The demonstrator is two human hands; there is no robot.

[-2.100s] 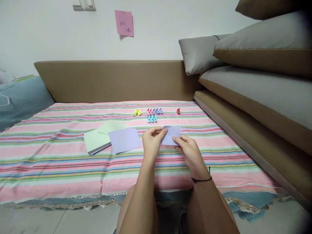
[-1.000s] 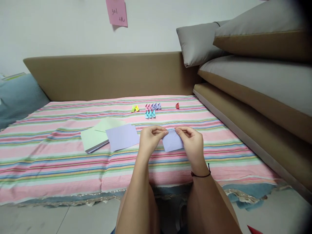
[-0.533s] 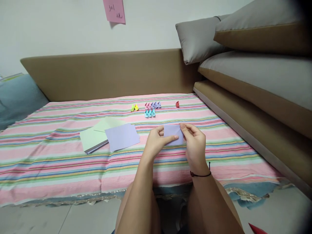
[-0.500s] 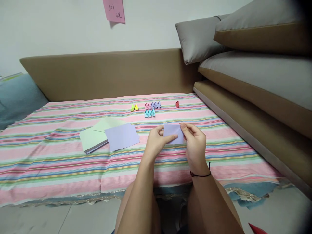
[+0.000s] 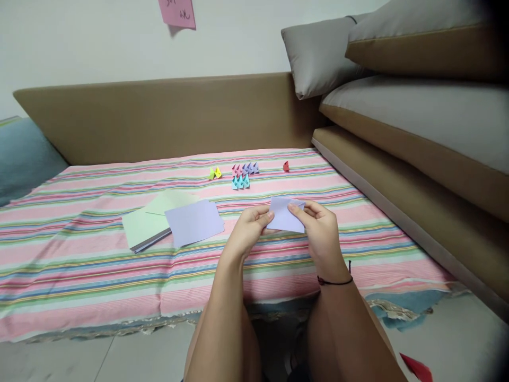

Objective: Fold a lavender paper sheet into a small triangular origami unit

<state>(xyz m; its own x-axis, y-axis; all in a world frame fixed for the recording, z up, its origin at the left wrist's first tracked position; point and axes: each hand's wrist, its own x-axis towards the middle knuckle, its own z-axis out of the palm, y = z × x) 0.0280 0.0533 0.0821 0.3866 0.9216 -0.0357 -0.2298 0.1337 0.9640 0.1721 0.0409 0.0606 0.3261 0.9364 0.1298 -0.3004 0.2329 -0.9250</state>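
The small purple paper sheet should handle as something very light, thin and slightly springy, easy to crease or tear, so it is best taken by its edges and corners in a gentle pinch, thumbs on the near face (a hard squeeze would likely leave a mark). It lies between the left hand and the right hand, over the cloth-covered sofa seat, well in from the front edge; whether it touches the seat is hard to tell. The left hand is closed on its left edge, and the right hand pinches it near the upper right corner, where there may be a fold. Purple sheets overlap a pale green paper stack toward the seat's left edge. Near the back edge sit yellow, cyan, pink and purple folded pieces, with a red folded piece nearer the back right corner
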